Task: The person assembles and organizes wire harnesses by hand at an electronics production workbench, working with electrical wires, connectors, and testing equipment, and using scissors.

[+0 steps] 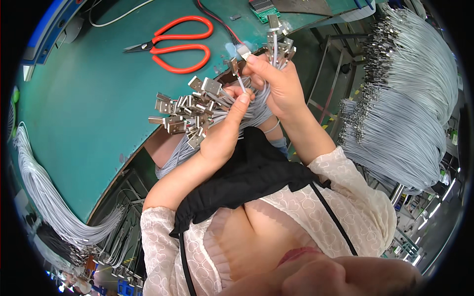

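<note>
My left hand (224, 128) is closed around a thick bundle of grey USB cables (254, 116). Their metal plugs (187, 108) fan out over the table edge. Between its thumb and finger stands one cable, its USB plug (234, 66) pointing up. My right hand (286, 91) pinches a small white connector (243, 51) close to that plug; whether they touch is unclear. Red and black wires (219, 20) run from the connector toward the far edge. Several more USB plugs (284, 49) stick up behind the right hand's fingers, their cables partly hidden by it.
Red-handled scissors (182, 47) lie on the green table (89, 113), blades pointing left. A green circuit board (264, 10) sits at the far edge. Big stacks of grey cables (405, 98) hang at the right. Another cable bundle (49, 197) drapes over the table's left edge.
</note>
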The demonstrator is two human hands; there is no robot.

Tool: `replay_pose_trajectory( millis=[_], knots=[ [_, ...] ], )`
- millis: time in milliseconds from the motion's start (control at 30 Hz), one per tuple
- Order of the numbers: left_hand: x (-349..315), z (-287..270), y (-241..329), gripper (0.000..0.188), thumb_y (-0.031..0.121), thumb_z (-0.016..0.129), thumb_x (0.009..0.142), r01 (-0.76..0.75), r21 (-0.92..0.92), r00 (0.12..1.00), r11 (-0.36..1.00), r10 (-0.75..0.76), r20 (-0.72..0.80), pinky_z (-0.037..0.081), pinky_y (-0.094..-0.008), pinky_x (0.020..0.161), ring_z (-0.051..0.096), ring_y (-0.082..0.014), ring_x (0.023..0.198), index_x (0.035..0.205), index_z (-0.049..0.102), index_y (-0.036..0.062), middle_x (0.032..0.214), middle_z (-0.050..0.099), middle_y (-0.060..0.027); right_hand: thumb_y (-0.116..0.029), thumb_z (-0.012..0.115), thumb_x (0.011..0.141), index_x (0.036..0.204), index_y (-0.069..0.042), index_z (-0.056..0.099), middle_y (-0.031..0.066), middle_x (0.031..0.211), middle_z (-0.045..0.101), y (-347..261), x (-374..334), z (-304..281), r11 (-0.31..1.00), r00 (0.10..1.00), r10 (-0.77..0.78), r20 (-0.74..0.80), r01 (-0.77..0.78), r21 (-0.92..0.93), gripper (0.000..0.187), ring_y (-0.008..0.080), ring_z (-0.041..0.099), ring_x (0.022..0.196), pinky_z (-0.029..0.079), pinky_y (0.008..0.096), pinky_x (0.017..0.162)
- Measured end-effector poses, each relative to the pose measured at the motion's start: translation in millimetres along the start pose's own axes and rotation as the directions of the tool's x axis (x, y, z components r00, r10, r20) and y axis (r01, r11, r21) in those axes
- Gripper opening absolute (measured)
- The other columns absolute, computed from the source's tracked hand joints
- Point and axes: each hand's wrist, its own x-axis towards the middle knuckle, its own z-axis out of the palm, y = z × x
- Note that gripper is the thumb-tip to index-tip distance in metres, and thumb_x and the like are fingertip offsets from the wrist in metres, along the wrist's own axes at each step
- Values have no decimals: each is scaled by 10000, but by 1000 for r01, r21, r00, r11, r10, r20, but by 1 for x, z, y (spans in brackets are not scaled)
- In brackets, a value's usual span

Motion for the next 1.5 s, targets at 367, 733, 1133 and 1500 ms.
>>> replay_pose_trajectory(
  millis=[367, 733, 1133, 1500],
  knots=[
    [-4, 3, 8, 189, 124, 541, 811, 93, 103, 993, 990, -85, -84, 379, -232, 782, 489, -98, 868, 968, 508, 24, 933, 536, -37, -113, 597, 743, 697, 9, 567, 31, 562, 522, 1, -18, 6, 999, 1000, -15, -7, 14, -53, 134, 68, 425, 480, 342, 187, 459],
    [-10, -8, 3, 155, 154, 559, 810, 71, 80, 994, 994, -63, -92, 387, -226, 722, 480, -83, 777, 904, 523, 37, 850, 529, -17, -111, 583, 753, 722, -1, 572, 44, 597, 546, -2, -1, 3, 999, 1000, 5, -11, -5, 42, 114, 63, 417, 480, 323, 186, 446],
    [-7, -12, -14, 176, 95, 592, 774, 9, 206, 990, 979, -38, 139, 388, -225, 745, 497, -95, 806, 917, 511, 32, 878, 543, -29, -94, 582, 746, 660, -26, 533, 37, 575, 521, -3, -15, 9, 998, 994, 63, -85, -63, 5, 121, 56, 410, 466, 318, 182, 423],
    [-5, 1, -5, 121, 111, 583, 790, 65, 42, 994, 997, -61, -90, 396, -205, 674, 476, -67, 729, 859, 519, 33, 804, 525, -18, -95, 635, 695, 685, -5, 554, 36, 592, 536, -2, -6, -7, 993, 997, 73, -16, -71, 95, 122, 46, 380, 450, 310, 185, 426]
  ],
)
